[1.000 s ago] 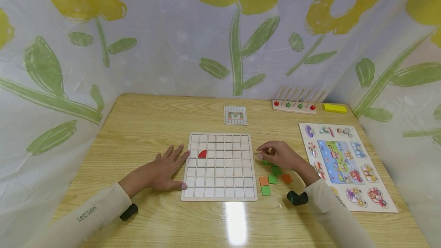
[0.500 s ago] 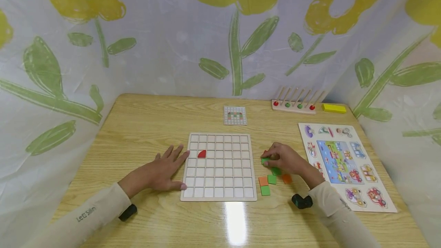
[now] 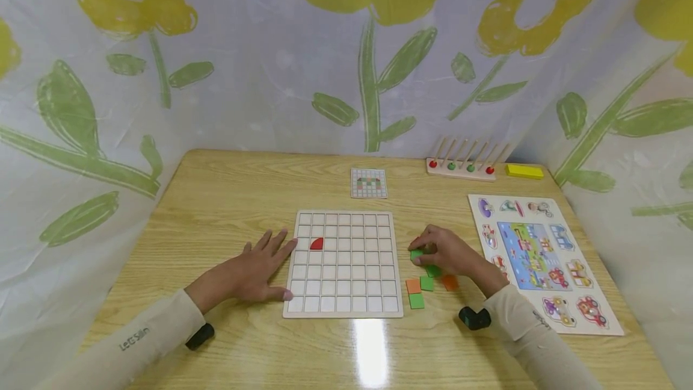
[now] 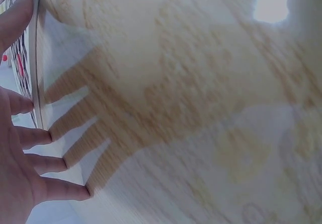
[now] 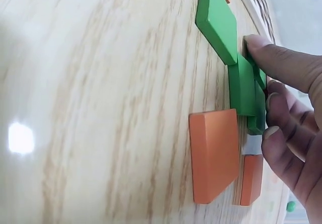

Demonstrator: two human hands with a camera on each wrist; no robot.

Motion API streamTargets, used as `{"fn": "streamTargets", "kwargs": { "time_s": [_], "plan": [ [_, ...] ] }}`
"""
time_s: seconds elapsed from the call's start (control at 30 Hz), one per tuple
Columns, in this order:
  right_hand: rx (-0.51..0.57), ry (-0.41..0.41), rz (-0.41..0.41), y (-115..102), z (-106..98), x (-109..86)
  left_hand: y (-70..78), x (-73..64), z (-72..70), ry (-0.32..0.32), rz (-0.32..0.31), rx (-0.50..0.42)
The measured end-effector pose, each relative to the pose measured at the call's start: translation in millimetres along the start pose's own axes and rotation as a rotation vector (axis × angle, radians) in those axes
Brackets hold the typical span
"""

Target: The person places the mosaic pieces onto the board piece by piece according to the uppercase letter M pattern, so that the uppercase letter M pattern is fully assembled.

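Note:
My left hand [image 3: 246, 272] lies with fingers spread at the left edge of a white grid board [image 3: 346, 269]; its thumb and index fingertip rest at the frame. One red quarter-circle piece [image 3: 317, 244] sits in a cell on the board's upper left. Right of the board, my right hand [image 3: 450, 251] pinches a green square tile [image 3: 415, 254] between thumb and curled fingers, low over the table. A bit of red shows at the index fingertip. In the right wrist view, the thumb [image 5: 261, 45] overlaps the green tiles, with another green tile [image 5: 219, 25] and an orange tile [image 5: 214, 156] lying nearby.
A small pattern card [image 3: 369, 183] lies behind the board. A peg rack [image 3: 460, 168] with red and green beads and a yellow block [image 3: 524, 171] stand at the back right. A picture puzzle board [image 3: 590, 312] lies on the right, beyond the right hand.
The right hand's fingers have come down onto the green tile, thumb and fingers closing on it; over the last half second it barely moves. The left hand stays put.

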State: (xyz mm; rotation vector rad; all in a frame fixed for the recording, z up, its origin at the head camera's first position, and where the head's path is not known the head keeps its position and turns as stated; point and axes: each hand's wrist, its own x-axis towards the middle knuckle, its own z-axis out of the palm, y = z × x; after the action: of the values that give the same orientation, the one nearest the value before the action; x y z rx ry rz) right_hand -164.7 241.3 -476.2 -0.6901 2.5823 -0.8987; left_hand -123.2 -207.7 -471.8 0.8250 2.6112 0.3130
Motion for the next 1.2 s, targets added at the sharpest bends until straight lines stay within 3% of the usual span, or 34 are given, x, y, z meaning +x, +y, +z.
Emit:
{"fn": "streamTargets", "kwargs": {
  "time_s": [0.53,1.2],
  "plan": [
    [0.024,-0.040,-0.002,-8.5,4.1,0.4,-1.5,-1.0,2.2,0.014,0.007,-0.005],
    [0.001,-0.018,-0.051,-19.8,3.8,3.9,-2.2,1.0,2.1,-0.003,-0.011,-0.007]
  ]
}}
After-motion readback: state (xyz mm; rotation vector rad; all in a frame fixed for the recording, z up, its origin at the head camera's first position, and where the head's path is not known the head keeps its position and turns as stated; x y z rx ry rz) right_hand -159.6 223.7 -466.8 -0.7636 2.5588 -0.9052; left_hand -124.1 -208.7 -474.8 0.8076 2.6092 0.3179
